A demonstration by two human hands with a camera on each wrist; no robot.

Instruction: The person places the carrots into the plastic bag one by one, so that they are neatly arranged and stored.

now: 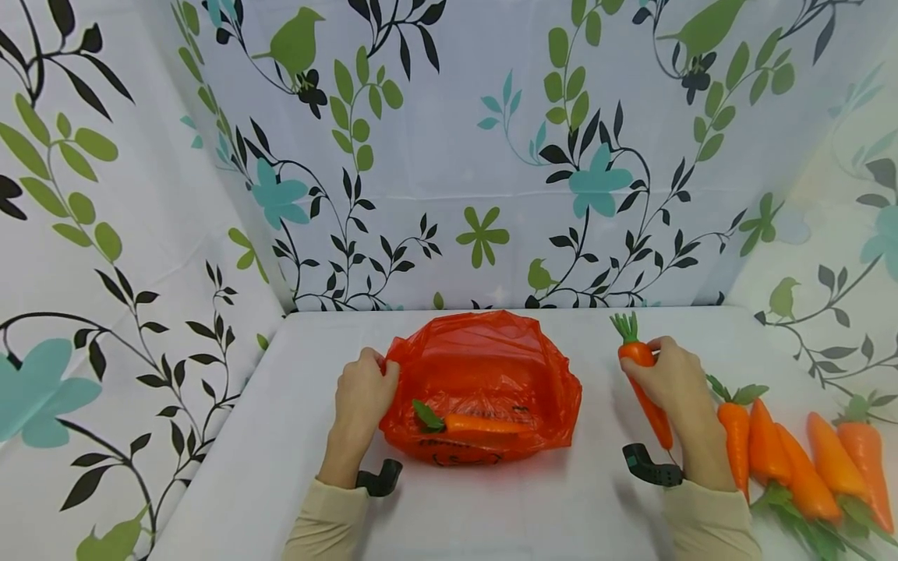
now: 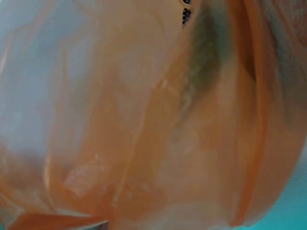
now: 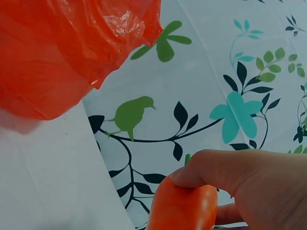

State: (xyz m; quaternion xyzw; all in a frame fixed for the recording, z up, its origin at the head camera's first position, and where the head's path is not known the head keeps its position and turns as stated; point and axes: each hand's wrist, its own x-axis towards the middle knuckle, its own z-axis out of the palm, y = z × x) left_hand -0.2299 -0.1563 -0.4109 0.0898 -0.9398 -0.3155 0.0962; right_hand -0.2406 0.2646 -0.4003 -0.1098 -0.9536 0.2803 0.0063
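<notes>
From the head view, the left hand (image 1: 365, 393) is pinching the left rim of a red bag (image 1: 484, 366), where a bagged carrot (image 1: 487, 425) is lying. The right hand (image 1: 673, 382) is gripping a held carrot (image 1: 651, 405) right of the bag, near some loose carrots (image 1: 800, 471); bagging it seems the step in hand. In the left wrist view, film is covering nearly everything; I can't tell the fingers there. In the right wrist view, thumb and fingers are gripping the carrot's top, apart from the bag; next probably calls for bringing it leftward over the mouth.
</notes>
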